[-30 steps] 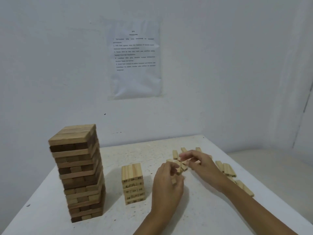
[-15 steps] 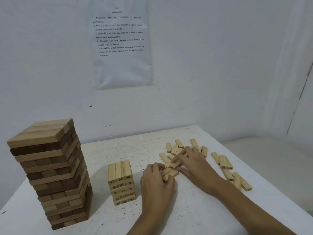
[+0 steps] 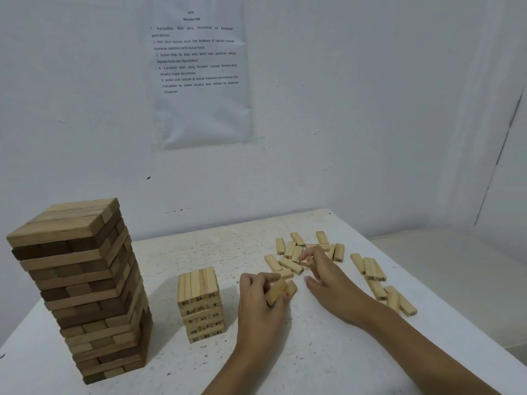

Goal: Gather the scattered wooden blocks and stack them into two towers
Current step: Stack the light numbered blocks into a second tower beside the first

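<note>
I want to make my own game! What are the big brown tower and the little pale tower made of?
Tall brown block tower: wood, apparently unvarnished; grain streaks, mixed light and dark browns.
Short pale block tower: lighter wood, matt, fine grain lines, black numbers printed on block ends.

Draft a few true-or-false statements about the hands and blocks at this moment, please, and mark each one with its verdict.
1. The left hand grips light blocks. True.
2. The small tower is taller than the large tower. False: it is far shorter, and it stands to the large tower's right.
3. The right hand rests on top of the small tower. False: it reaches in among the loose blocks lying on the table, apart from both towers.
4. The block ends of the small tower carry printed numbers. True.
</note>
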